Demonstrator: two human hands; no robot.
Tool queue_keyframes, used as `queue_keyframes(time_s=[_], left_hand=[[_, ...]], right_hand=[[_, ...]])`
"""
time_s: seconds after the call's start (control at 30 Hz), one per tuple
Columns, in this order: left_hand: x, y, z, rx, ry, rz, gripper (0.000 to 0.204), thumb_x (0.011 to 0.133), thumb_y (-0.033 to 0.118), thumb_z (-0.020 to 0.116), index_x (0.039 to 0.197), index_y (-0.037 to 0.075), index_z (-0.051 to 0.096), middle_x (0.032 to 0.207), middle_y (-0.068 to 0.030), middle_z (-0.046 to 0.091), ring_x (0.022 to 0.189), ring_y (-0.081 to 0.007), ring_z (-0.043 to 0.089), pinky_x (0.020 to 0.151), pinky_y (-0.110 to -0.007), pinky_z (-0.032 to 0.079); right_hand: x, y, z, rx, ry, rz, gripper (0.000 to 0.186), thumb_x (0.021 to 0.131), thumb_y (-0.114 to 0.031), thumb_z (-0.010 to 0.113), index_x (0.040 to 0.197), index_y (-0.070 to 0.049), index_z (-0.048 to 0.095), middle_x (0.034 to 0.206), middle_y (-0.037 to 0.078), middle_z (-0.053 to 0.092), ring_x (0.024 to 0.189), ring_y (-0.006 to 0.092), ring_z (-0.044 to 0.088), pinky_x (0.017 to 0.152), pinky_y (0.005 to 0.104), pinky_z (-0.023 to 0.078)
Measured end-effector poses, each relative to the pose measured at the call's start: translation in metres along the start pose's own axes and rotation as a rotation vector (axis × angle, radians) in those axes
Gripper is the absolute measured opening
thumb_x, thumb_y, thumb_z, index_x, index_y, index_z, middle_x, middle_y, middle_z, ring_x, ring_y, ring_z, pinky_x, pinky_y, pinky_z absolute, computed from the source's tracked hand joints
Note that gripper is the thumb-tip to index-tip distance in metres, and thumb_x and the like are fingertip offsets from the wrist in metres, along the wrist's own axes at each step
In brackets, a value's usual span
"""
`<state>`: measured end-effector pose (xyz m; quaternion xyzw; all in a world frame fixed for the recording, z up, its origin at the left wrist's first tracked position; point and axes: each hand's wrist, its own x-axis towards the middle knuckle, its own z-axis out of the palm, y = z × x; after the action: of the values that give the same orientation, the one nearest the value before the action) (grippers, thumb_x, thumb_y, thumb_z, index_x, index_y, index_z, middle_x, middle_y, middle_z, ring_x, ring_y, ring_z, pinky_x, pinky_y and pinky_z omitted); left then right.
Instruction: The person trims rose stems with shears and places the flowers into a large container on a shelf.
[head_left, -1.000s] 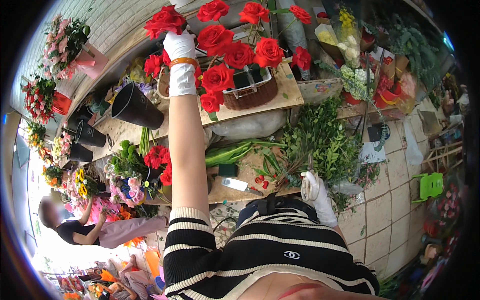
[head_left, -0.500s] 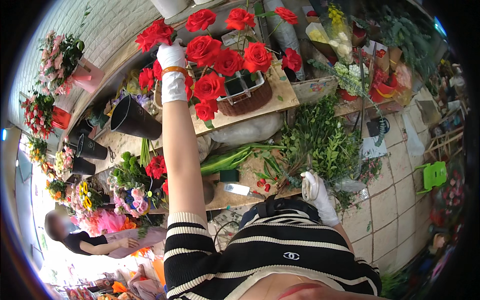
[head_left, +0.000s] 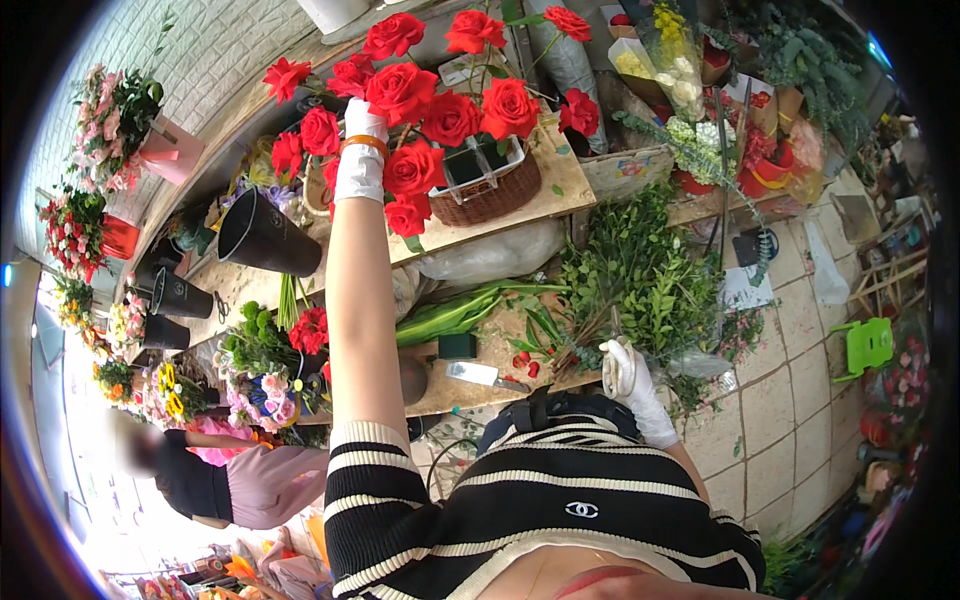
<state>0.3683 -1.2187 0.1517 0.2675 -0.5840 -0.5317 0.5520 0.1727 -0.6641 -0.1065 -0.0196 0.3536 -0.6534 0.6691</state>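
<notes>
Red roses (head_left: 401, 94) stand in a brown wicker basket (head_left: 488, 203) holding dark green foam. My left hand (head_left: 364, 122), in a white glove with an orange band at the wrist, reaches in among the blooms. Its fingers are hidden behind the petals, so I cannot see what they hold. Just past it is another red rose (head_left: 350, 76). Low by my waist, my gloved right hand (head_left: 640, 395) is closed around the cream looped handles of scissors (head_left: 617, 365), whose blades point away toward cut greenery (head_left: 640, 265).
The basket is on a wooden bench (head_left: 570, 185). On the lower shelf lie a knife (head_left: 472, 373), a green foam block (head_left: 457, 346) and long leaves (head_left: 450, 318). A black bucket (head_left: 265, 235) leans at left. Another person (head_left: 200, 480) stands at lower left. A green stool (head_left: 864, 346) is at right.
My left hand has shifted a little right and nearer among the roses; the blooms beside it have spread apart. My right hand stays put. The other person has turned and moved slightly right.
</notes>
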Motion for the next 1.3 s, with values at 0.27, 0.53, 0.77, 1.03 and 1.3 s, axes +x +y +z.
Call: queue_keyframes(time_s=[0.27, 0.53, 0.77, 1.03, 1.3], left_hand=[[-0.032, 0.023, 0.039, -0.300, -0.003, -0.167, 0.028, 0.089, 0.015, 0.054, 0.115, 0.004, 0.055, 0.110, -0.0103, 0.063, 0.094, -0.0245, 0.063, 0.078, -0.037, 0.054], [0.012, -0.020, -0.002, -0.050, -0.146, 0.052, 0.027, 0.085, 0.007, 0.059, 0.111, 0.004, 0.055, 0.103, -0.0058, 0.062, 0.089, -0.0193, 0.060, 0.079, -0.034, 0.050], [0.020, -0.079, 0.028, 0.155, -0.020, 0.067, 0.024, 0.081, 0.009, 0.062, 0.105, 0.005, 0.060, 0.100, -0.0111, 0.065, 0.092, -0.0249, 0.062, 0.077, -0.036, 0.050], [0.048, -0.113, -0.076, 0.785, 0.182, -0.080, 0.043, 0.066, 0.028, 0.077, 0.097, 0.002, 0.064, 0.098, -0.0195, 0.065, 0.097, -0.0311, 0.062, 0.083, -0.035, 0.050], [0.001, -0.074, -0.023, 0.897, 0.189, -0.279, 0.046, 0.065, 0.019, 0.075, 0.104, 0.001, 0.061, 0.104, -0.0204, 0.063, 0.101, -0.0316, 0.060, 0.084, -0.038, 0.050]], right_hand=[[0.012, 0.010, -0.018, -0.109, 0.072, -0.059, 0.038, 0.095, -0.037, 0.039, 0.097, -0.003, 0.056, 0.061, 0.010, 0.056, 0.041, 0.0206, 0.051, 0.035, 0.0305, 0.042], [0.004, -0.001, 0.018, -0.416, 0.161, -0.101, 0.037, 0.089, -0.036, 0.050, 0.098, 0.000, 0.055, 0.061, 0.006, 0.050, 0.038, 0.0159, 0.044, 0.035, 0.0282, 0.035], [0.010, -0.001, 0.003, -0.230, 0.104, -0.062, 0.035, 0.090, -0.034, 0.051, 0.099, 0.000, 0.054, 0.061, 0.006, 0.048, 0.038, 0.0162, 0.044, 0.033, 0.0292, 0.036], [0.017, 0.003, 0.018, -0.316, 0.063, -0.038, 0.034, 0.091, -0.032, 0.051, 0.100, 0.000, 0.053, 0.061, 0.006, 0.050, 0.039, 0.0158, 0.045, 0.034, 0.0283, 0.037], [0.009, -0.002, 0.034, -0.375, 0.074, -0.034, 0.031, 0.087, -0.032, 0.057, 0.095, -0.002, 0.056, 0.062, 0.006, 0.051, 0.042, 0.0155, 0.048, 0.037, 0.0275, 0.039]])
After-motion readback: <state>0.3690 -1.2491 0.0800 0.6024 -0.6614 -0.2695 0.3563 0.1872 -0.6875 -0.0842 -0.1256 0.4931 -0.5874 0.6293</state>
